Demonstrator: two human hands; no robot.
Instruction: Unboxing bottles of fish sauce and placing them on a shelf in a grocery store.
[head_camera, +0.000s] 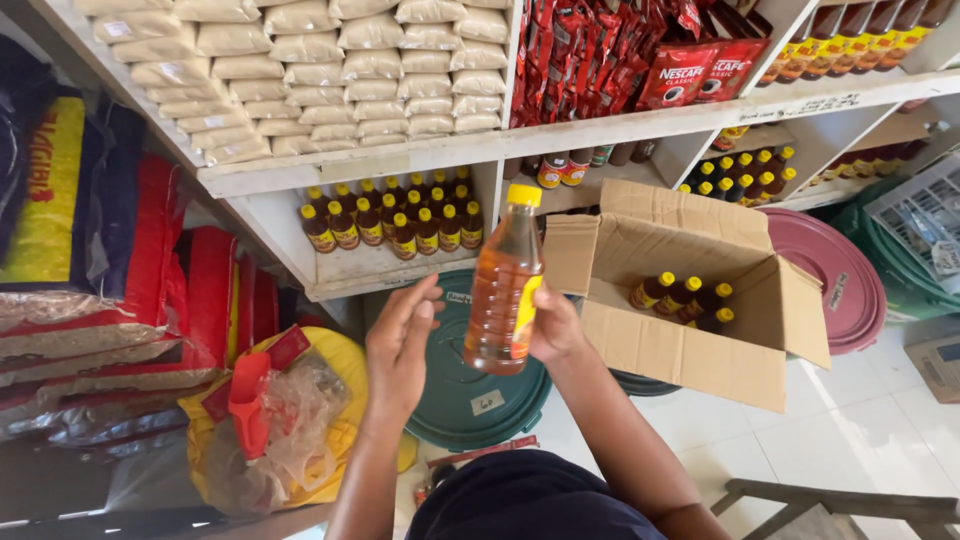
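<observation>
Several red and clear plastic sacks (150, 300) are lying stacked at the far left, and just beside them a yellow tub (345, 360) is sitting with a red plastic scoop (250, 400) resting in a crumpled clear bag on top. Moving right, the left hand (400, 345) is hovering open, its fingers (420, 300) spread and pointing up toward the bottle, close to it but not gripping it. Above, on the lower white wooden shelf (380, 268), a cluster of small yellow-capped bottles (395, 225) is standing upright. Dead centre, the tall clear plastic bottle of amber liquid with a yellow cap (503, 280) is being held upright in the air, over a dark green round bin lid (470, 400). The right hand (555, 325) is gripping it from the right side, fingers wrapping round behind the bottle's lower half near the yellow label. Further right, an open brown cardboard box (690, 300) is sitting tilted toward the person, flaps up, with four yellow-capped bottles (685, 298) lying inside near its back wall. Behind the box, a pink round lid (840, 280) is leaning, and a grey plastic crate (925, 220) is showing at the far right edge.
</observation>
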